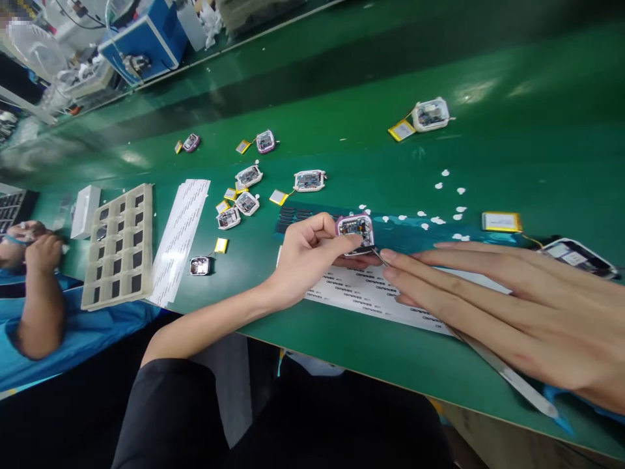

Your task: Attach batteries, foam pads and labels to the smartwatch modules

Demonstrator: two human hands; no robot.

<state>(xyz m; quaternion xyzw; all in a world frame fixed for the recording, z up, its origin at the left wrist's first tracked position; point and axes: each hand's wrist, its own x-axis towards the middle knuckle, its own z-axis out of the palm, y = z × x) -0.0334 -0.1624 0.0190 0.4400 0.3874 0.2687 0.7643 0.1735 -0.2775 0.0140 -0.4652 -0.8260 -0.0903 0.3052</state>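
Note:
My left hand (312,254) grips a small purple-rimmed device housing (355,228) with an exposed circuit board, the thumb lying over its front. At the housing's lower right corner is the thin tip of a metal tool. My right hand (498,299) holds this tool (517,384), whose long flat handle runs out below the palm to the lower right. A dark piece shows along the housing's lower edge, by the tool's tip. Both hands are above a white printed sheet (381,296) on the green table (303,345).
Several open housings with yellow batteries (501,222) lie around the table. Small white stickers (438,220) are scattered near a blue film. A compartment tray (118,247) and another printed sheet (180,238) are at left, beside another person's hands (43,251). A blue box (146,42) stands behind.

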